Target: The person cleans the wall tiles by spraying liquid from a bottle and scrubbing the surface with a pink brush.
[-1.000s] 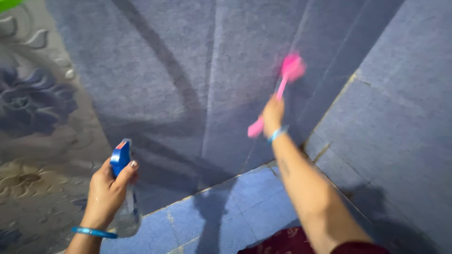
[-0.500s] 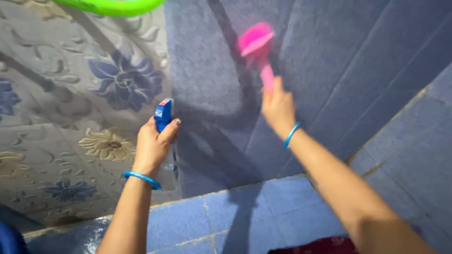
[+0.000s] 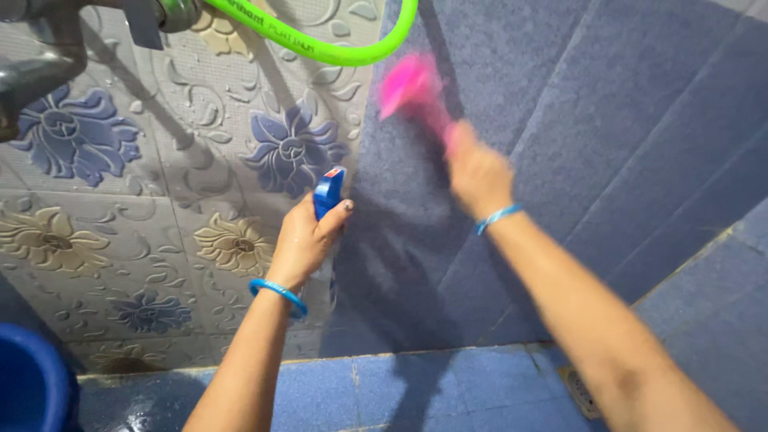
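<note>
Two hands busy: left hand (image 3: 306, 242) wraps blue spray bottle (image 3: 328, 192), contents unseen; right hand (image 3: 478, 174) grips blurred pink brush (image 3: 406, 84) against blue wall tiles (image 3: 608, 120).

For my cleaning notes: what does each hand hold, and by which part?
The left hand grips a blue spray bottle around its neck. The right hand holds a pink brush by its handle.

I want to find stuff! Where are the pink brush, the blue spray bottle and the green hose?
pink brush (image 3: 406, 85): head view, blurred head.
blue spray bottle (image 3: 328, 192): head view, its top.
green hose (image 3: 320, 48): head view, curved middle.
</note>
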